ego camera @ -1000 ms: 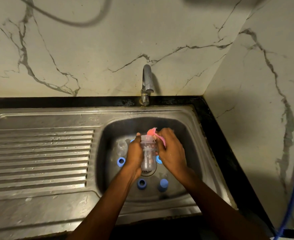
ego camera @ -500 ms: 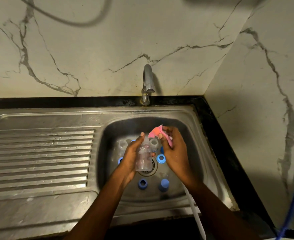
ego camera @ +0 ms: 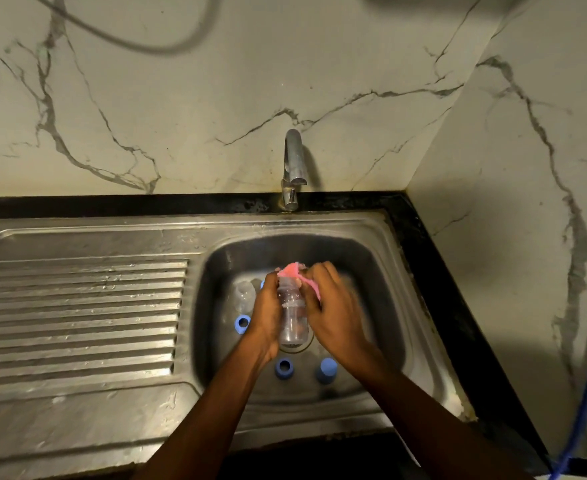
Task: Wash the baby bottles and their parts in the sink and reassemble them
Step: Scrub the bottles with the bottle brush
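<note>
- The left hand (ego camera: 267,317) holds a clear baby bottle (ego camera: 293,317) over the middle of the sink (ego camera: 392,258). Its fingers (ego camera: 272,280) are curled round the bottle's side.
- The right hand (ego camera: 337,313) pinches a pink cloth (ego camera: 292,271) and presses it on the top of the bottle.
- On the sink floor lie a left blue ring (ego camera: 242,323), a front blue ring (ego camera: 284,368), a blue cap (ego camera: 327,368) and a clear teat (ego camera: 245,294).
- The bottle is likely wet and slippery. If the left hand holds too softly while the cloth rubs, the bottle could pop out and fall on the parts below.
- The drain (ego camera: 295,346) sits right under the bottle.
- No water shows at the tap (ego camera: 293,168), so soap may stay on if nobody rinses.
</note>
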